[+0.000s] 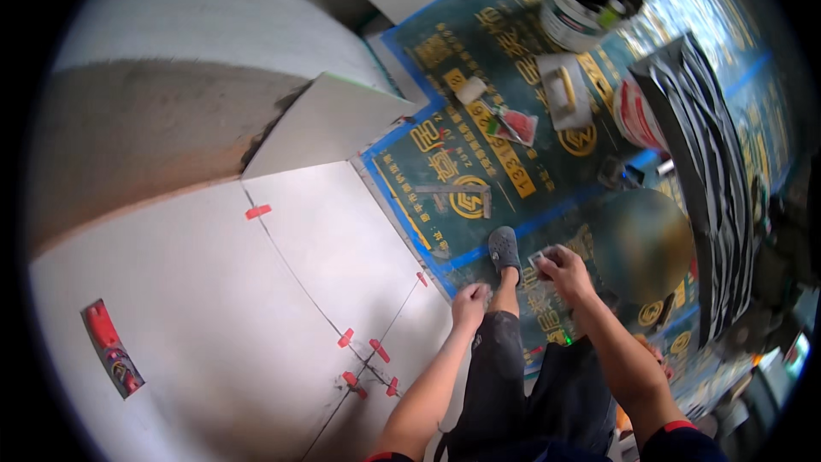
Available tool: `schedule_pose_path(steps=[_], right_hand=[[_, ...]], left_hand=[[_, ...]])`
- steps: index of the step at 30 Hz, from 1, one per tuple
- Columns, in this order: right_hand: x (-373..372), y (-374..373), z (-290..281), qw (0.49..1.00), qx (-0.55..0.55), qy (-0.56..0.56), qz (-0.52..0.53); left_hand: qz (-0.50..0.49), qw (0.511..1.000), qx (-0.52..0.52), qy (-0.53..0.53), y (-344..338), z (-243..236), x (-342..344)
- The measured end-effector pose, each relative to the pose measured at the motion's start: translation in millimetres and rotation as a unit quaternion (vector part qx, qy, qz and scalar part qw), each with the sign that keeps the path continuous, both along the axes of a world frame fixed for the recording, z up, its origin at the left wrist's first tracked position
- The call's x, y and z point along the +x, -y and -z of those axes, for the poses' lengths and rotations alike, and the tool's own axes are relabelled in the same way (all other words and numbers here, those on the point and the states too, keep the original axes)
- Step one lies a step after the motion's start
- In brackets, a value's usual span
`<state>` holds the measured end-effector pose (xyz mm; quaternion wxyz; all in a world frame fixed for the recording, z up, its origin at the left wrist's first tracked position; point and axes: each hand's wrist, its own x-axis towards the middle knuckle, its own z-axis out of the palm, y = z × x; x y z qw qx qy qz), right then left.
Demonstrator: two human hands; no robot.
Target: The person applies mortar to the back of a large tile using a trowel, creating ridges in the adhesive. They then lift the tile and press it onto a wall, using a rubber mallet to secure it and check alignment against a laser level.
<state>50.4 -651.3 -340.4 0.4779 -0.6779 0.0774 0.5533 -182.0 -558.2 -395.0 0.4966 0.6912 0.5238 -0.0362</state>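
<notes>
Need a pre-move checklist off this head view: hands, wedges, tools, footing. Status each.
1. Right hand has its piece: ok, a small pale piece is pinched at the fingertips.
2. Left hand free: cannot tell, fingers curled, contents hidden.
3. Red wedges present at the joint crossing: ok; how tight, cannot tell.
4. Trowel set down: ok, handle up on the green floor covering.
5. L-shaped metal piece put away: not ok, lying loose ahead of the clog.
6. Visible grey clog off the tiles: ok.
</notes>
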Motion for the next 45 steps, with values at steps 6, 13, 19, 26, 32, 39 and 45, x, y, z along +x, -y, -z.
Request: schedule_pose_path(steps=[6,13,19,26,32,39,45], right_hand=[[17,-174,0,0.997,0.038,-0.051,0.044],[25,-350,-34,0.979,0.138,0.071,-0.136],[13,-457,-48,0.975,0.13,0.119,-0.137],[0,-512,-27,0.964,0.198,0.103,-0.142],[-4,-524,-34,0.985,0.126,0.079,-0.082],[1,-530,-38,0.986,0.053,0.129,-0.086],[2,-484,-33,0.985,0.11,0.088,-0.101]], left_hand=[[-0.328,0.908,-0.261,0.015,13,-22,-52],[-0.501,0.839,-0.214,0.015,34,-19,-80],[-0.521,0.84,-0.15,-0.015,43,-7,-80],[-0.6,0.784,-0.163,-0.004,62,16,-72],[-0.613,0.767,-0.189,0.024,29,4,-76],[-0.602,0.776,-0.175,0.071,-108,-21,-66],[-0.562,0.79,-0.065,0.236,-300,-51,-54]])
